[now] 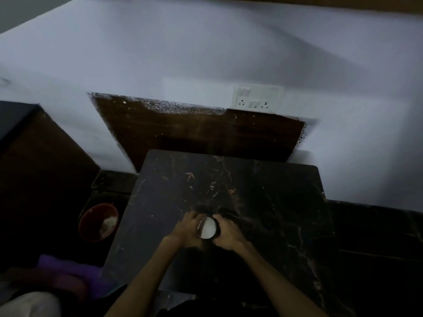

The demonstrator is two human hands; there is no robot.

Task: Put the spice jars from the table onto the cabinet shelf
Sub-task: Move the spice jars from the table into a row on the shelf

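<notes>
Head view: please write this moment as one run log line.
stage: pickup | object: white-lidded jar on table | left hand: gripping jar | right hand: gripping jar | shelf: not in view

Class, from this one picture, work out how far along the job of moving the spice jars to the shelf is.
Done: nothing can be confirmed; no cabinet shelf with jars shows. In hand: the left hand and right hand both clasp one white-topped jar above the dark marble table. Left: carrying this jar to the shelf. No other jars show on the table.
</notes>
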